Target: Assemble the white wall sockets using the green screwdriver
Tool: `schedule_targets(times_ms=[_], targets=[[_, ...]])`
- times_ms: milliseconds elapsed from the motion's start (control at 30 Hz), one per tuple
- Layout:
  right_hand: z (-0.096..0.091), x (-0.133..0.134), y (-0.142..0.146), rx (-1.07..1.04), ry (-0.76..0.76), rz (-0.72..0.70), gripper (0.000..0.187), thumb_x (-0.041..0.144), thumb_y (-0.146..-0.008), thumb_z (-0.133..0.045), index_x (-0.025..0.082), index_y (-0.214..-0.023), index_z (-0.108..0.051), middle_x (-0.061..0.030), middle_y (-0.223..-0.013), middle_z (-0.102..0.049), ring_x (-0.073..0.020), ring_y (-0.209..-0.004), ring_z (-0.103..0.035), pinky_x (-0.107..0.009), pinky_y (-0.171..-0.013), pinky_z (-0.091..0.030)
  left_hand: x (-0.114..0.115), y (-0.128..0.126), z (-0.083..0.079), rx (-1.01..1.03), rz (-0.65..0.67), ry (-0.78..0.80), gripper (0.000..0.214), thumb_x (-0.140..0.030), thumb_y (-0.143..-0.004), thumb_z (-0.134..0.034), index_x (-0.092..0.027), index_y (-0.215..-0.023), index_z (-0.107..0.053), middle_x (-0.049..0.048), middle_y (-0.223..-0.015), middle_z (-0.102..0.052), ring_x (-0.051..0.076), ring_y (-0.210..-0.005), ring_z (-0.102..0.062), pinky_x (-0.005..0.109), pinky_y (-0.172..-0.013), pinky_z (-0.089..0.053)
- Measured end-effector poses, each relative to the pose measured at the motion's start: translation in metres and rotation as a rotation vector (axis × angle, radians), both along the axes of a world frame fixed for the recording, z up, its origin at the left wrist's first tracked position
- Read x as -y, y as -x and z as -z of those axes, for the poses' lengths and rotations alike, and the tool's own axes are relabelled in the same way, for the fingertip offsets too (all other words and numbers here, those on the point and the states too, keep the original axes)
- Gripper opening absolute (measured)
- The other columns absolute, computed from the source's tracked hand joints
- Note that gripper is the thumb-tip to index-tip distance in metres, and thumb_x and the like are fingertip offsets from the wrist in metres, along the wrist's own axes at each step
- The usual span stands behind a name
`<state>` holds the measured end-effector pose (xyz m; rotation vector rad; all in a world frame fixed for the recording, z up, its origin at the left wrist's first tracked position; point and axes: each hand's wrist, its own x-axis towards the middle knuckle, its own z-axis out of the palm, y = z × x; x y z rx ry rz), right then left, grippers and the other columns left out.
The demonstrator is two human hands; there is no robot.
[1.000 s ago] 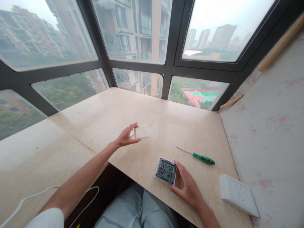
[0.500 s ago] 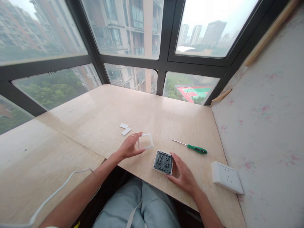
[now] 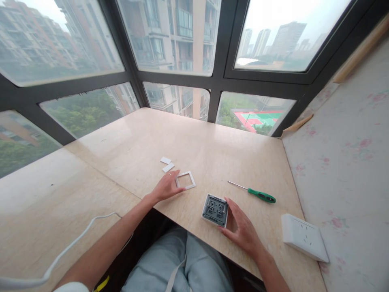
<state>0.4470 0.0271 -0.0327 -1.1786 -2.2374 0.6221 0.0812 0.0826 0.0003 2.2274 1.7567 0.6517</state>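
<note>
A white square frame lies flat or nearly flat on the tabletop. My left hand has its thumb and fingers around the frame's left edge. To the right, a wall switch with its cover off shows a dark grey inside with two switch mechanisms. My right hand grips the switch's right side, fingers at the far corner and thumb at the near one. Two small white rocker plates rest on the table just beyond my left hand.
A screwdriver with a green handle lies right of the switch. Near the wall at right is a white socket outlet. A white cable runs across the left of the table. Windows border the far side.
My left hand has lowered the white frame from a raised, tilted position to the tabletop. My right hand still holds the switch. The view has shifted slightly left.
</note>
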Motion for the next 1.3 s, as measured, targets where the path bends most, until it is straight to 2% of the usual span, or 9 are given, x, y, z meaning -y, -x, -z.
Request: schedule_targets(times_ms=[133,233,367,533,700,800,1067,1133,1300], targets=[[0.001,0.0,0.0,0.009,-0.002,-0.009,0.088,0.041,-0.085,-0.066,0.029,-0.155,-0.014,-0.0121,-0.153,-0.04,-0.0317,-0.139,-0.042,-0.053,-0.111,-0.042,-0.011,0.021,-0.005,-0.015,-0.213,-0.128,0.051,-0.045,-0.087,-0.061,-0.017,-0.128,-0.051,0.0147,-0.126,-0.063,0.03,-0.12,-0.057,0.045,-0.105,-0.043],[0.002,0.0,-0.001,0.01,-0.004,-0.01,0.087,0.04,-0.085,-0.066,0.029,-0.155,-0.015,-0.0119,-0.153,-0.04,-0.0317,-0.139,-0.042,-0.052,-0.112,-0.041,-0.021,0.037,-0.009,-0.083,-0.417,-0.057,0.047,-0.033,-0.084,-0.062,-0.016,-0.126,-0.051,0.0139,-0.116,-0.067,0.031,-0.109,-0.062,0.043,-0.094,-0.049],[0.002,0.0,-0.001,0.007,-0.008,-0.003,0.088,0.04,-0.084,-0.066,0.028,-0.155,-0.016,-0.0117,-0.153,-0.041,-0.0318,-0.139,-0.043,-0.052,-0.111,-0.042,-0.029,0.045,-0.012,-0.084,-0.447,0.05,0.046,-0.029,-0.083,-0.063,-0.019,-0.126,-0.05,0.0078,-0.104,-0.071,0.027,-0.096,-0.066,0.037,-0.082,-0.052],[-0.001,0.0,0.0,0.009,-0.029,-0.002,0.087,0.039,-0.084,-0.066,0.028,-0.155,-0.016,-0.0115,-0.152,-0.043,-0.0309,-0.138,-0.044,-0.051,-0.11,-0.043,-0.023,0.034,-0.02,-0.049,-0.457,-0.005,0.046,-0.025,-0.078,-0.066,-0.017,-0.122,-0.053,0.0063,-0.097,-0.071,0.024,-0.091,-0.067,0.033,-0.078,-0.051],[0.0,0.0,0.0,0.017,-0.04,-0.012,0.09,0.039,-0.084,-0.067,0.029,-0.155,-0.014,-0.0123,-0.152,-0.042,-0.0311,-0.138,-0.043,-0.052,-0.11,-0.043,0.013,-0.006,-0.041,0.189,-0.342,-0.25,0.04,-0.028,-0.078,-0.068,-0.018,-0.116,-0.058,0.0055,-0.096,-0.07,0.021,-0.086,-0.065,0.033,-0.077,-0.052],[-0.001,0.0,0.0,0.016,-0.034,-0.013,0.091,0.038,-0.083,-0.068,0.028,-0.155,-0.014,-0.0133,-0.152,-0.041,-0.0317,-0.139,-0.043,-0.053,-0.11,-0.042,0.042,-0.047,-0.056,0.456,-0.285,-0.234,0.039,-0.031,-0.078,-0.071,-0.018,-0.113,-0.06,0.0052,-0.096,-0.07,0.019,-0.084,-0.066,0.031,-0.074,-0.053],[-0.009,0.0,0.001,-0.026,-0.045,-0.038,0.095,0.034,-0.08,-0.072,0.026,-0.155,-0.015,-0.0155,-0.153,-0.04,-0.0319,-0.139,-0.042,-0.054,-0.111,-0.041,0.085,-0.147,-0.076,1.536,-0.261,0.582,0.046,-0.038,-0.071,-0.08,-0.013,-0.106,-0.064,0.0092,-0.091,-0.071,0.016,-0.076,-0.069,0.025,-0.065,-0.056],[-0.01,0.001,0.001,-0.056,-0.052,-0.029,0.094,0.035,-0.079,-0.073,0.025,-0.154,-0.017,-0.0161,-0.151,-0.043,-0.0321,-0.137,-0.044,-0.054,-0.109,-0.043,0.087,-0.159,-0.071,1.549,-0.275,0.606,0.047,-0.038,-0.07,-0.082,-0.013,-0.105,-0.065,0.0091,-0.091,-0.071,0.015,-0.073,-0.069,0.023,-0.061,-0.055],[-0.015,0.003,-0.002,-0.181,-0.102,0.019,0.092,0.04,-0.077,-0.076,0.024,-0.152,-0.024,-0.0162,-0.144,-0.05,-0.0318,-0.132,-0.049,-0.052,-0.108,-0.045,0.09,-0.17,-0.049,1.144,-0.288,0.282,0.041,-0.04,-0.075,-0.077,-0.015,-0.106,-0.066,0.006,-0.088,-0.073,0.018,-0.08,-0.07,0.025,-0.069,-0.056]])
